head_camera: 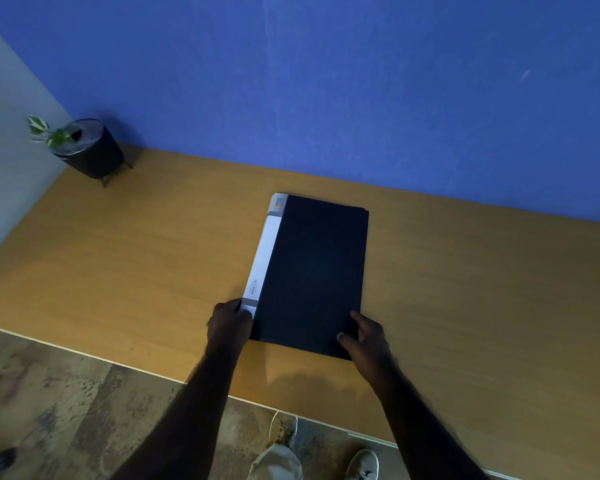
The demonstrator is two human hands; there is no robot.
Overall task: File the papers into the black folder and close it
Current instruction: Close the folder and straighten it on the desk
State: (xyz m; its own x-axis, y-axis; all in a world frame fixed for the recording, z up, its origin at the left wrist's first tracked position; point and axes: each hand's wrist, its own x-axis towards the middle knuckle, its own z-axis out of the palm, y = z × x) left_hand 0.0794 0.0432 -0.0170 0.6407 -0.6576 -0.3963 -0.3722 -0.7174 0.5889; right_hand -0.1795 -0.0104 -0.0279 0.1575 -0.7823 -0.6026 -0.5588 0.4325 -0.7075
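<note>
The black folder (317, 268) lies closed and flat on the wooden table (125, 258), its long side running away from me. A white spine with grey bands runs along its left edge. No loose papers show anywhere. My left hand (230, 323) grips the near end of the white spine at the folder's near left corner. My right hand (366, 337) rests on the near right corner of the black cover, thumb and fingers spread over it.
A dark round pot with a small green plant (87, 147) stands at the table's far left corner. A blue wall runs right behind the table. The table's near edge (146, 370) crosses below my hands, with floor and my shoes beyond it.
</note>
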